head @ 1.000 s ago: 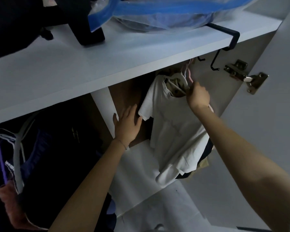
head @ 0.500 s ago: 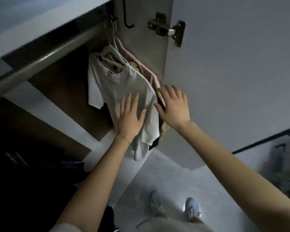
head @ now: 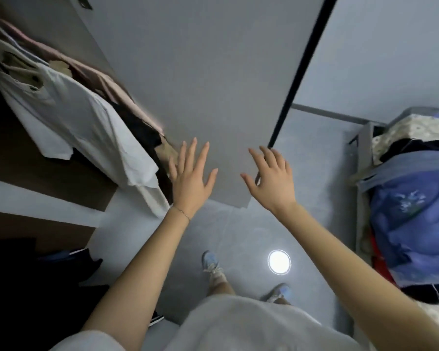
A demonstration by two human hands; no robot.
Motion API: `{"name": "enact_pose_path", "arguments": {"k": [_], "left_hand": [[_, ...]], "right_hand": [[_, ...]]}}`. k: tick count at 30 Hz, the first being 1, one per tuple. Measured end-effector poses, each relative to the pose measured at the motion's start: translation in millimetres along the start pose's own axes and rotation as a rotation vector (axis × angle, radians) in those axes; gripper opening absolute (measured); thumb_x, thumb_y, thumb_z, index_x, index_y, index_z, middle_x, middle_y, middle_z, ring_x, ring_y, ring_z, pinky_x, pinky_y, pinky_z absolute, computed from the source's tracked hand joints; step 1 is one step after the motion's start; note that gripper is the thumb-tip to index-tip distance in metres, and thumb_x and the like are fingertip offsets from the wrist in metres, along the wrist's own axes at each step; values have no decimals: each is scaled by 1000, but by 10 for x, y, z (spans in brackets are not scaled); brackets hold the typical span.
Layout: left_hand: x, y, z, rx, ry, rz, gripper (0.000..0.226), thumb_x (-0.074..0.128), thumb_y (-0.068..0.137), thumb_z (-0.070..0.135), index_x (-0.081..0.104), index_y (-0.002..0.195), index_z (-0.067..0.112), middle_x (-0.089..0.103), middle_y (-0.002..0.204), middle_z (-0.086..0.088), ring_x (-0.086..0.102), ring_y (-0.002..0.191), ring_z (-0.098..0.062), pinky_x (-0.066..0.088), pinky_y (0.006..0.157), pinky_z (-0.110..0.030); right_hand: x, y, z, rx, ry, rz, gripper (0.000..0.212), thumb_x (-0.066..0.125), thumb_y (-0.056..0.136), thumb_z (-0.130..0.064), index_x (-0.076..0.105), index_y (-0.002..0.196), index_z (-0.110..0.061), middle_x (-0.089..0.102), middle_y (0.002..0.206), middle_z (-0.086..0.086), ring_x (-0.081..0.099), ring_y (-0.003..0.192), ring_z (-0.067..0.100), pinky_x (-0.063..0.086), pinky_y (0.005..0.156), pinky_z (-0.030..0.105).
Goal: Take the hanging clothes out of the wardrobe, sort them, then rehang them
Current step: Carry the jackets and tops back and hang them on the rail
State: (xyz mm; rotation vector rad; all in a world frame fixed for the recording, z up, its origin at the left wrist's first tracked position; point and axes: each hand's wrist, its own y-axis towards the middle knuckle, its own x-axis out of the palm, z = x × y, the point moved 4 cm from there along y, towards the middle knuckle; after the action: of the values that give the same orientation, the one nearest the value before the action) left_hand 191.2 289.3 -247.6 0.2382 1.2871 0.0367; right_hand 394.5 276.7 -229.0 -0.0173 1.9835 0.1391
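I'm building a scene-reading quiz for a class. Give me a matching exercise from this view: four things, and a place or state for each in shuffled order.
Things:
1 white T-shirt
2 blue flowered bundle
3 round light spot
4 left hand

Places or states:
A on the floor by the shoes
B open, fingers spread
C hanging at the left
D at the far right

Pairs: 1-C; 2-D; 3-A; 4-B

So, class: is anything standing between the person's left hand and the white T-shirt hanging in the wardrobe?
Nothing visible does. The left hand is open in front of the wardrobe door, close beside the lower hem of the white T-shirt, with open space between them.
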Motion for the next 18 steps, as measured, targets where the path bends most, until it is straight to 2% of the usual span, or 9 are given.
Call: {"name": "enact_pose_path", "arguments": {"k": [5,8,14,18], "left_hand": [[543,-223,1075,91,-24,-184,65,28,98,54,29,155,23,28,161,-5,14,151,-29,-1,119,-55],[890,-372,1688,139,-46,-272,68,23,96,56,29,155,23,25,163,-4,12,152,-27,-1,120,-54],[1341,-329,2698,245,-68,-290,62,49,100,44,29,155,24,24,163,-4,13,152,-27,-1,119,-56],[1551,-253,3254,333,-75,-292,62,49,99,45,30,154,25,26,162,-4,14,152,-27,-2,119,-55]], "right_hand": [[-283,-551,1056,150,-19,3,60,53,95,-46,41,148,-20,40,152,11,30,142,36,24,113,46],[-444,-876,1611,237,-30,1,61,55,95,-46,39,149,-21,36,154,11,27,143,35,20,114,45],[-742,-1391,2604,398,-74,-6,64,53,95,-48,35,151,-24,33,156,10,23,145,34,18,116,45],[-864,-1644,3139,509,-34,12,66,55,94,-48,34,151,-24,31,157,10,22,145,35,19,116,49]]}}
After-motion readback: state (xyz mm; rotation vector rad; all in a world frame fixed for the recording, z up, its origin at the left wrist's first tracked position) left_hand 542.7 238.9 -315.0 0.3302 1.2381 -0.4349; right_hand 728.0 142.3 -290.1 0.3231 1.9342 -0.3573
